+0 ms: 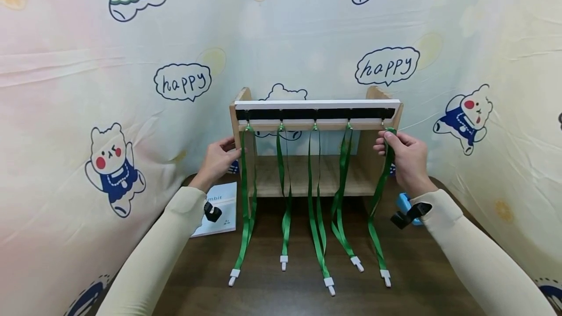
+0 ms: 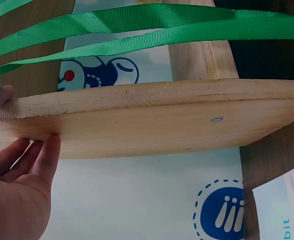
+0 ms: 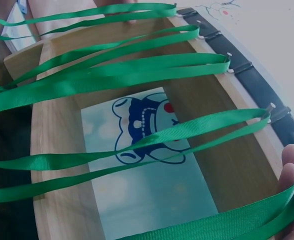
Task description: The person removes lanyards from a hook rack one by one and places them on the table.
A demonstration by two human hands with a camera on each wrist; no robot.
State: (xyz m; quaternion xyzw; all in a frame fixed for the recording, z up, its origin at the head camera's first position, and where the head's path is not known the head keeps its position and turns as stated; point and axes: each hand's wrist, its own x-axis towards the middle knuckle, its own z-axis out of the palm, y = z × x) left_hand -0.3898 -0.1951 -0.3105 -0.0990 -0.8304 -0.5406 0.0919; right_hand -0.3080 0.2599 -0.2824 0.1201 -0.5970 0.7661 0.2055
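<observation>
A small wooden shelf (image 1: 307, 174) stands on the table, with a hook-fitted black strip (image 1: 298, 114) across its upper front. Green lanyards with white clips hang in a row from the hooks, among them the middle lanyard (image 1: 311, 199). At the far right end, my right hand (image 1: 410, 160) pinches the upper loop of the rightmost lanyard (image 1: 376, 199), just under its hook. My left hand (image 1: 218, 160) grips the shelf's left side panel (image 2: 137, 135), thumb at the front edge and fingertips against the outer face. Whether the rightmost loop sits on its hook is hard to tell.
A pale booklet (image 1: 226, 208) lies on the brown table (image 1: 197, 282), left of the shelf. Beside my right wrist is a blue object (image 1: 403, 202), partly hidden. A cartoon-printed cloth (image 1: 285, 38) hangs behind and around the table.
</observation>
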